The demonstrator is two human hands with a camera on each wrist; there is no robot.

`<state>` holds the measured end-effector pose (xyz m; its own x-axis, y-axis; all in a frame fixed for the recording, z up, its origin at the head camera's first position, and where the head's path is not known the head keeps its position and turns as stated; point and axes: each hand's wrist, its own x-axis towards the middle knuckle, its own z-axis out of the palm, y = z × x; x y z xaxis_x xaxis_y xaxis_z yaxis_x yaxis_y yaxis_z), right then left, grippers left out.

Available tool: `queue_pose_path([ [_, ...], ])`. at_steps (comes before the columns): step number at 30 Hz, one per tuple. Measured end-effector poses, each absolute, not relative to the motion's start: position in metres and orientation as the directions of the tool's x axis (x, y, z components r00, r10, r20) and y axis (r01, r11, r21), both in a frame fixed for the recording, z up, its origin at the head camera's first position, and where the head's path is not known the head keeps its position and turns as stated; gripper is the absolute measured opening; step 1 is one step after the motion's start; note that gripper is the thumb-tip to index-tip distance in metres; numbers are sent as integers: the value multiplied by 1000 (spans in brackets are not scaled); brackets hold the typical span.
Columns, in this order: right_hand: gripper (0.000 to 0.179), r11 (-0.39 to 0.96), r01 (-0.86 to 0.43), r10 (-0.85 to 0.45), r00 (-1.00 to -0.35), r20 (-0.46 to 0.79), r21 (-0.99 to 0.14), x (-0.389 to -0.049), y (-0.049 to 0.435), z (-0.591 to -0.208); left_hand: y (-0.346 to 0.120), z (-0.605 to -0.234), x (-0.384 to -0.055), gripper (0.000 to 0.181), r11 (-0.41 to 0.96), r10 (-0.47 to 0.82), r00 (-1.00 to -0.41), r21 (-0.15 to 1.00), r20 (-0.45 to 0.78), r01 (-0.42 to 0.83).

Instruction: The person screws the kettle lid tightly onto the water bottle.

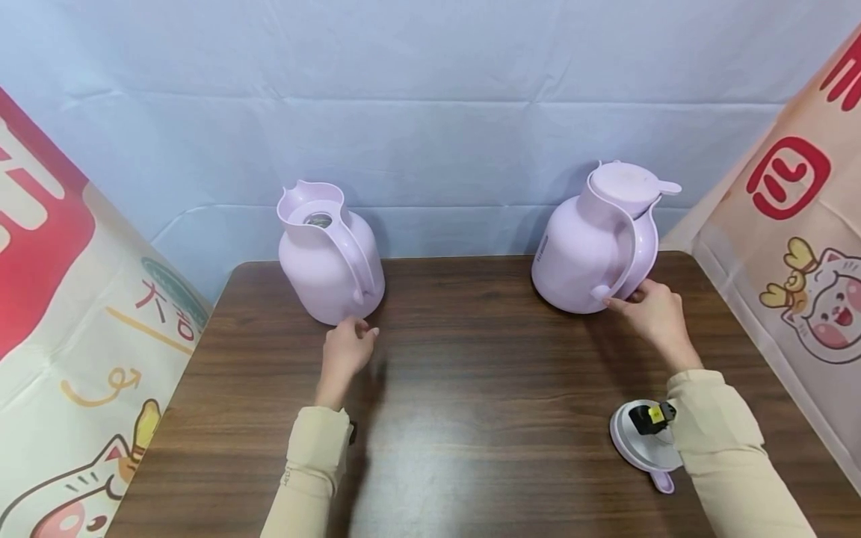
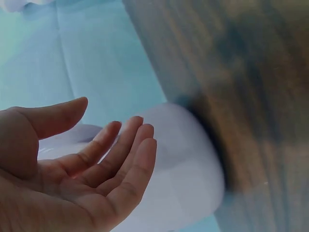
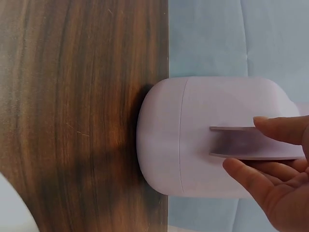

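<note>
Two pale purple thermos jugs stand upright near the table's back edge. The left jug [image 1: 303, 261] has no lid and its mouth shows; my left hand [image 1: 347, 351] is just in front of its base. In the left wrist view that hand [image 2: 101, 169] has loosely bent fingers apart from the thumb and holds nothing. On the right jug [image 1: 572, 254] sits a lid [image 1: 625, 183] with its tab pointing right. My right hand [image 1: 652, 317] grips the low part of this jug's handle [image 3: 236, 141], thumb on one side and fingers on the other.
A loose lid [image 1: 631, 444] with a purple tab lies on the brown wooden table [image 1: 471, 388], partly hidden by the right wrist and its camera [image 1: 649, 418]. Pale blue cloth [image 1: 437, 149] hangs behind the table. Printed cloths hang at both sides.
</note>
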<state>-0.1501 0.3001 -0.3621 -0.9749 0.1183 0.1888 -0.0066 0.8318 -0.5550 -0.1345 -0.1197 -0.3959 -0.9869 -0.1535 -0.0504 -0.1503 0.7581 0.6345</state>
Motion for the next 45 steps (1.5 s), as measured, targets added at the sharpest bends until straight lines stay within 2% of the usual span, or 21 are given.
queue_pose_path([
  [12,27,841,14,151,-966,209,-540,-135,293,-374,-123,-381,-139,34,734,-189,-982,660,-26,-159],
  [23,18,853,-68,51,-976,211,-518,-127,278,-388,-123,-379,-143,36,718,-224,-973,684,53,-128],
  [30,15,838,-133,-55,-986,161,-529,-118,261,-396,-120,-377,-148,37,688,-218,-974,718,63,-107],
  [35,5,836,-191,-158,-982,106,-515,-110,249,-407,-119,-375,-151,38,672,-216,-975,732,56,-107],
  [41,22,815,-281,-308,-951,32,-506,-102,238,-422,-118,-374,-153,38,667,-223,-974,736,49,-116],
  [45,27,800,-312,-368,-930,-8,-512,-100,232,-430,-118,-374,-154,36,668,-223,-973,736,56,-111],
])
